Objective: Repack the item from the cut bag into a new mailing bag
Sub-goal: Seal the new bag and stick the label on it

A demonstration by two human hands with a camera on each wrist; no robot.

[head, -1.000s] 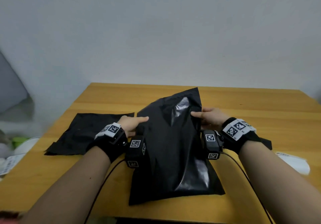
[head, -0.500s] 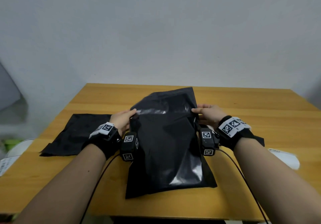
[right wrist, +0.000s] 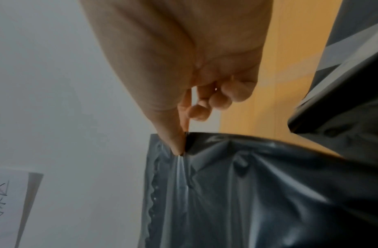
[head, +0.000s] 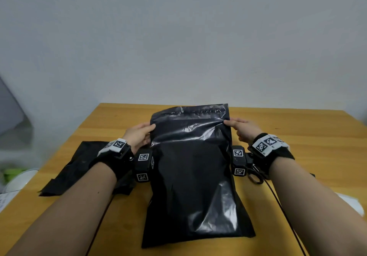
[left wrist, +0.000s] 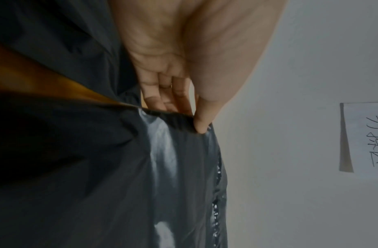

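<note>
A glossy black mailing bag (head: 193,178) lies lengthwise in the middle of the wooden table (head: 297,128), bulging with something inside that I cannot see. Its far flap stands up between my hands. My left hand (head: 140,134) pinches the bag's left edge near the flap, thumb on top (left wrist: 201,124). My right hand (head: 241,127) pinches the right edge with thumb and forefinger (right wrist: 179,142). A second black bag (head: 79,166) lies flat on the table to the left, partly under my left forearm.
A white strip of paper (head: 351,204) lies near the table's right edge. Cables run from both wrist cameras toward me. A white paper with handwriting (left wrist: 364,137) hangs on the grey wall behind. Blurred clutter sits off the table's left side.
Both hands have slid outward to the bag's side edges and pulled the top flat. The flap, earlier peaked and crumpled, now stands spread wide between the hands.
</note>
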